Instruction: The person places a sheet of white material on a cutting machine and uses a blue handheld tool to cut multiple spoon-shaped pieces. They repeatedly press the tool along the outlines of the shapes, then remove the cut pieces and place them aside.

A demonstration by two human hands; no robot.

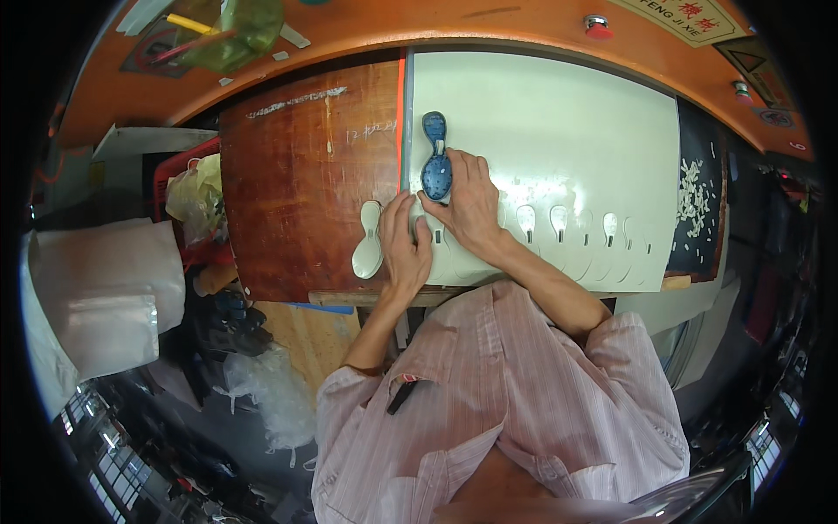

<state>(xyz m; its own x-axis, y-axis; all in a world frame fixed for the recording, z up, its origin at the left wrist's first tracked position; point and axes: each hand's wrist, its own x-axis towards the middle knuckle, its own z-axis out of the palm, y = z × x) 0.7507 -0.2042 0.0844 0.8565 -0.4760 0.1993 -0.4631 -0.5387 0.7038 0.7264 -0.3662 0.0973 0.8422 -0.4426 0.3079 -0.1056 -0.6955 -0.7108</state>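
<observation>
A blue cutting die (436, 177), narrow-waisted with two rounded ends, lies on a pale green sheet (559, 122) near its left edge. My right hand (473, 205) grips it from the right, fingers along its side and thumb by its lower end. My left hand (407, 249) rests on the sheet's left edge, fingers stretched out and apart from the die. Just left of that hand, a white cut-out piece (367, 244) of the same waisted shape sits on the brown wooden board (297, 175). Cut outlines and rounded openings (559, 223) run along the sheet's near side.
An orange machine body (524, 26) with a red button (597, 28) spans the far side. Small white scraps (694, 201) litter a dark surface at right. Left of the board stand a red basket (166, 179) with plastic bags and stacked white sheets (105, 262).
</observation>
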